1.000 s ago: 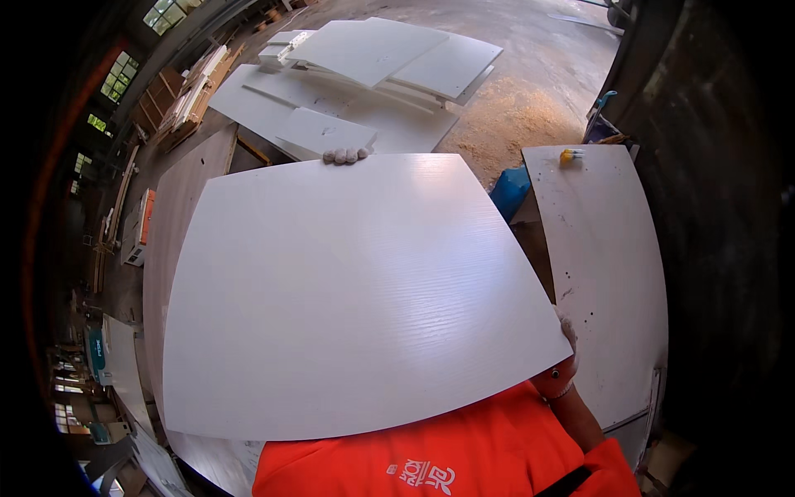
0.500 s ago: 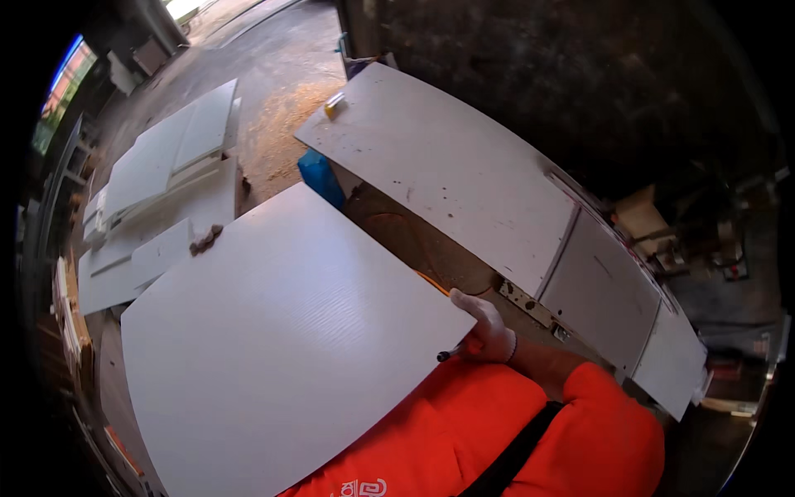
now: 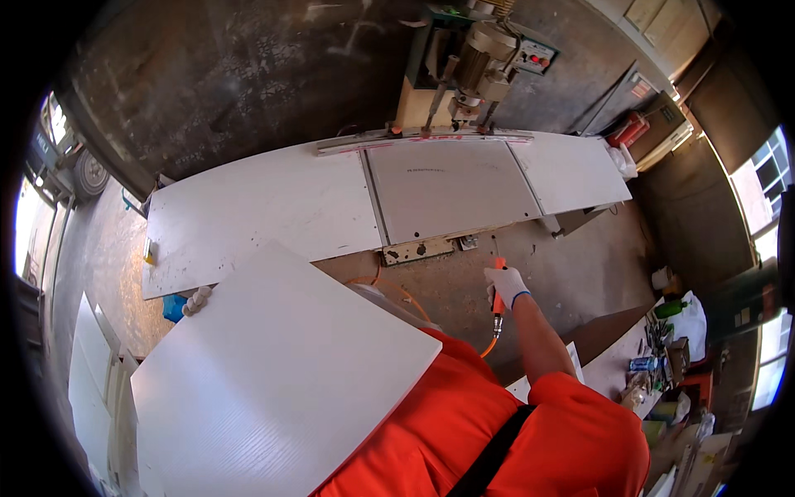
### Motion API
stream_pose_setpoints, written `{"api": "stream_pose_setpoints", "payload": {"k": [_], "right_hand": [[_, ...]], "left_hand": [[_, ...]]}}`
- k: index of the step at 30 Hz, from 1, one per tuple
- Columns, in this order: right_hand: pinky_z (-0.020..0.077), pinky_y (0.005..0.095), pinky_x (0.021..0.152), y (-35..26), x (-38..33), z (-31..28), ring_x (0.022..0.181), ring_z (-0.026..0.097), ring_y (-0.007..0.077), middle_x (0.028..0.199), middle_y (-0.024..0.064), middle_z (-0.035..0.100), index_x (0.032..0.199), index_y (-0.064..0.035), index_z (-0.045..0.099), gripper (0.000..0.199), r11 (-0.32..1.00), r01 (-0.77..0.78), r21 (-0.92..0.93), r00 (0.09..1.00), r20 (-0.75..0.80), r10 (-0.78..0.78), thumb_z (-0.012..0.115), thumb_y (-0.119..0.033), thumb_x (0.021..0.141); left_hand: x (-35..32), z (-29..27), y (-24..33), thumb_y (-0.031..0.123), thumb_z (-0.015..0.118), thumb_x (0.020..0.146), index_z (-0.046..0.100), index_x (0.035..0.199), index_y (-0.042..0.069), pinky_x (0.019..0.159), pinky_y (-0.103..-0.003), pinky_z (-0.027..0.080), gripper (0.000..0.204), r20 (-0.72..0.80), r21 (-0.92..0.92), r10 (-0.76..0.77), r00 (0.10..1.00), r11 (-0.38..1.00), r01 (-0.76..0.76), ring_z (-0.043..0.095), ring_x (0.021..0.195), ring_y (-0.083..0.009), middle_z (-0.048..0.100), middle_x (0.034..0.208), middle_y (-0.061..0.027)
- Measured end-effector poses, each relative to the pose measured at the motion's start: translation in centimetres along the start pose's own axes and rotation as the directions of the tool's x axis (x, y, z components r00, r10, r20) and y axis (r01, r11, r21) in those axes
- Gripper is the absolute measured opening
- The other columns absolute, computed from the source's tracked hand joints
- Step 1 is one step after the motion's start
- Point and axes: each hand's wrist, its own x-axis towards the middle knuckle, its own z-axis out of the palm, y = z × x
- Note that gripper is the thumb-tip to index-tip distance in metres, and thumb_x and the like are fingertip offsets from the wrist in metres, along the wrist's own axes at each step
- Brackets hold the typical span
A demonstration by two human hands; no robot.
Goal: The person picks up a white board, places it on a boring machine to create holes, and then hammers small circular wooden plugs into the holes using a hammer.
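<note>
A large white board (image 3: 286, 373) with a faint grain lies tilted across my left front, against my body. Its far left edge is gripped by my left hand (image 3: 196, 301), whose gloved fingers curl over the rim; the rest of that hand is hidden beneath. Off the board's right side, my right hand (image 3: 508, 286), in a white glove, is closed round an orange air blow gun (image 3: 498, 300). The gun's thin nozzle points away from me, and an orange hose (image 3: 490, 346) runs from its lower end. Hand and gun are apart from the board.
Ahead stands a long white worktable (image 3: 273, 207) with a greyish middle panel (image 3: 451, 186). A drilling machine (image 3: 480, 70) rises behind it. More white boards (image 3: 91, 373) are stacked at left. A cluttered bench (image 3: 621, 356) with bottles and tools stands at right.
My view has swung right, towards the machine. My right hand has let go of the board's right corner and moved out over the floor with the blow gun. My left hand still grips the far edge.
</note>
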Motion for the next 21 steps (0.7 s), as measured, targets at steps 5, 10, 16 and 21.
{"api": "stream_pose_setpoints", "payload": {"k": [5, 10, 16, 21], "right_hand": [[0.0466, 0.0431, 0.040, 4.6, 3.6, -8.8, 0.042, 0.055, 0.0248, 0.058, 0.0092, 0.053, 0.085, -0.0044, 0.053, 0.022, 0.967, 0.082, 0.241, 0.963, -0.268, -0.014, 0.067, -0.021, 0.089], [0.0462, 0.0412, 0.042, 5.4, 5.0, -15.3, 0.044, 0.055, 0.0234, 0.057, 0.0091, 0.055, 0.081, -0.0031, 0.056, 0.023, 0.974, 0.046, 0.222, 0.961, -0.276, 0.017, 0.068, -0.022, 0.088], [0.0453, 0.0368, 0.045, 0.4, 4.2, -17.7, 0.045, 0.057, 0.0210, 0.054, 0.0081, 0.058, 0.062, -0.0024, 0.059, 0.031, 0.943, 0.125, -0.307, 0.967, 0.250, -0.046, 0.067, -0.025, 0.081], [0.0494, 0.0312, 0.060, -1.9, 7.5, -21.5, 0.064, 0.062, 0.0134, 0.069, 0.0022, 0.064, 0.078, 0.0004, 0.068, 0.027, 0.977, 0.189, -0.095, 0.911, 0.389, -0.138, 0.065, -0.024, 0.091]], "left_hand": [[1.9, 6.4, -2.4, 0.063, 0.054, 0.093, 0.060, 0.130, 0.011, 0.102, -0.051, 0.045, 0.064, 0.176, 0.049, -0.074, 0.982, 0.997, 0.067, 0.056, 0.120, -0.0277, 0.062, 0.126, -0.0063], [3.2, 15.1, -7.3, 0.063, 0.054, 0.093, 0.059, 0.131, 0.011, 0.102, -0.051, 0.045, 0.065, 0.333, 0.075, -0.146, 0.932, 0.989, 0.128, 0.055, 0.121, -0.0277, 0.062, 0.127, -0.0065], [3.7, 26.9, -17.0, 0.063, 0.053, 0.093, 0.059, 0.132, 0.011, 0.102, -0.051, 0.044, 0.065, 0.477, 0.098, -0.215, 0.852, 0.977, 0.191, 0.055, 0.122, -0.0277, 0.061, 0.129, -0.0067], [3.2, 35.1, -27.5, 0.063, 0.052, 0.093, 0.058, 0.133, 0.011, 0.103, -0.052, 0.044, 0.066, 0.517, 0.126, -0.293, 0.804, 0.955, 0.267, 0.055, 0.123, -0.0278, 0.060, 0.130, -0.0069]]}}
